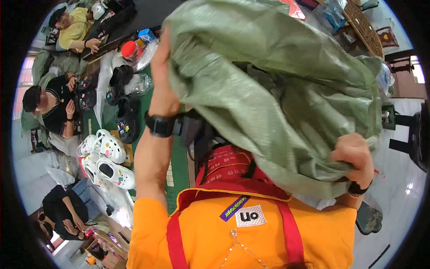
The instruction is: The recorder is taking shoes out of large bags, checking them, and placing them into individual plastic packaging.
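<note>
A large green woven plastic sack (251,89) is held up in front of me, its wide mouth spread apart. At its left edge is my left hand (163,85), holding the rim; most of its fingers are hidden by the sack. My right hand (356,157) is closed in a fist round the lower right edge of the sack. Dark folds show inside the mouth, and I cannot make out whether anything lies in there. A red apron (228,168) hangs under the sack.
White clogs (109,157) and black clogs (127,119) with small charms stand on the green table (179,166) to my left. Beside them are a red-lidded jar (130,49) and clear plastic bags (139,84). Several people sit along the left. A black chair (414,136) stands at right.
</note>
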